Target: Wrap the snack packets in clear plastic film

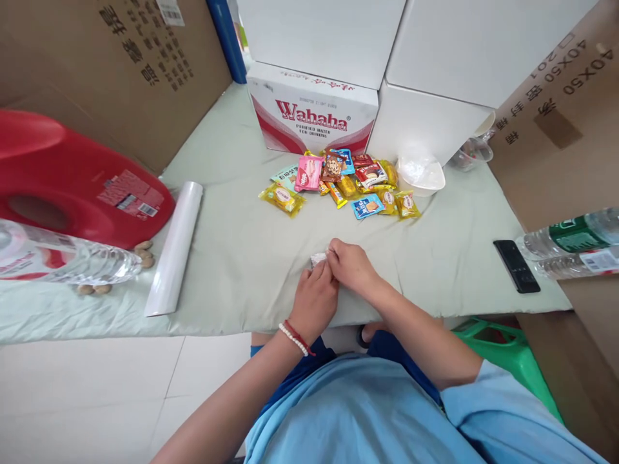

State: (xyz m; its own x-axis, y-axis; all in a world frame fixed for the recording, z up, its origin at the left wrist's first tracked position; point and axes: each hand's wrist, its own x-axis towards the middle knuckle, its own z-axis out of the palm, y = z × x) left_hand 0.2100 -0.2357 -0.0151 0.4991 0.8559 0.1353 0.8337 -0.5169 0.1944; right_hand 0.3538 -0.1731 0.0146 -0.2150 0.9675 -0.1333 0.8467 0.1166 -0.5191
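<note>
— Head view. Which step is in hand?
— Judged to be close two-handed work on a small, crinkled, silvery-white piece (318,259), located near the front edge of the pale green, cloth-covered worktop (232,258).
— State of the fingers?
— Right hand (355,265): fingers pinched together at the piece's right side. Left hand (316,298): fingers bent, closed on its near side. Undersides hidden.
— The next move?
— In my judgement, it calls for a steady pinch from both hands.
— Surface?
— Creased. Beyond the hands, a heap of glossy, multicoloured snack packets (338,180) before a white-and-red cardboard carton (314,119). Left, a red plastic jug (82,161); right, a black rectangular phone (516,266).
— Room?
— Pale tiled floor (87,399); green plastic stool (525,361) below, to the right.
</note>
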